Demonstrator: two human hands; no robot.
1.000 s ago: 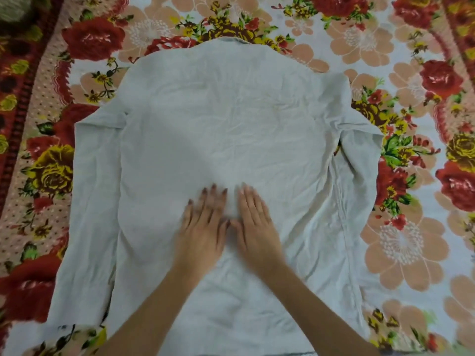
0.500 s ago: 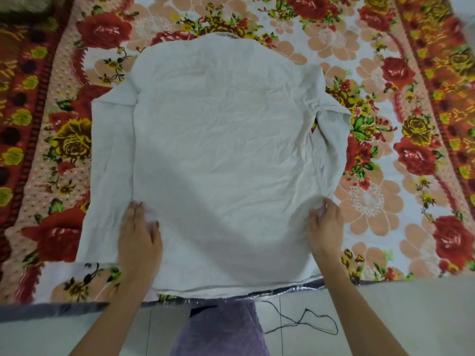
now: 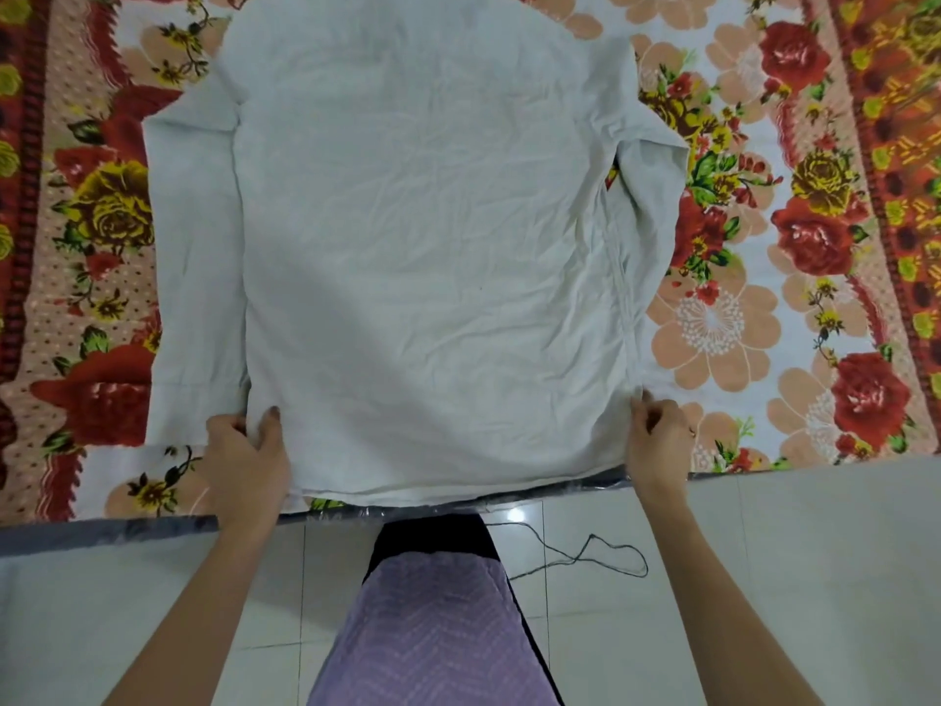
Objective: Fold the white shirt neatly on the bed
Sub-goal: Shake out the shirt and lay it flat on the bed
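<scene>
We grip the wrinkled white cotton shirt [image 3: 433, 257] w/ left hand [image 3: 247, 456] & right hand [image 3: 657, 440] at near corners, flat on floral-sheeted bed [image 3: 764, 318].

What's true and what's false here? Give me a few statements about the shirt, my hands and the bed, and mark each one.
1. The left hand and right hand both grip the white shirt near its bottom corners. True.
2. The shirt is folded into a small square. False: it lies spread open, with a sleeve at each side.
3. The bedspread has a floral print. True.
4. The left hand lies flat on the middle of the shirt. False: it grips the lower left edge.
5. A dark cord lies on the tiled floor. True.
</scene>
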